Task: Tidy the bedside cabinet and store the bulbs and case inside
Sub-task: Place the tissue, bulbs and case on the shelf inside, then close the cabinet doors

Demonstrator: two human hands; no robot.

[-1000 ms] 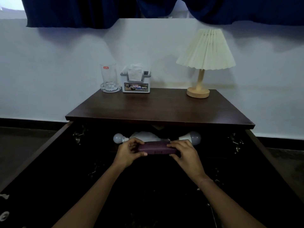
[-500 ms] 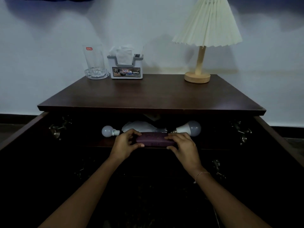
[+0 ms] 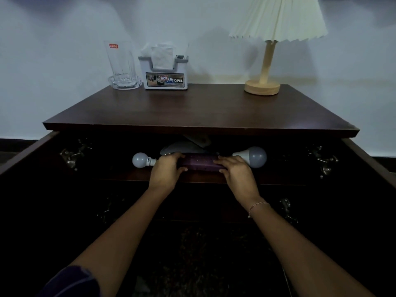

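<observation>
Purple case [image 3: 201,165] lay at the cabinet [image 3: 192,108] shelf's front edge between two bulbs [image 3: 256,156], left hand [image 3: 166,171] and right hand [image 3: 236,174] curled round its ends; storing seemed nearly done, with release likely next.

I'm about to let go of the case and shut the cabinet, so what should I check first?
1. Purple case over the shelf, inside the cabinet: ok.
2. Case fully set down: cannot tell; left hand and right hand grip its ends.
3. Small bulb inside, left of the case: ok.
4. Large bulb inside, right of the case: ok.
5. Hands out of the cabinet: not ok.
6. Glass, tissue holder and lamp upright on top: ok.
</observation>
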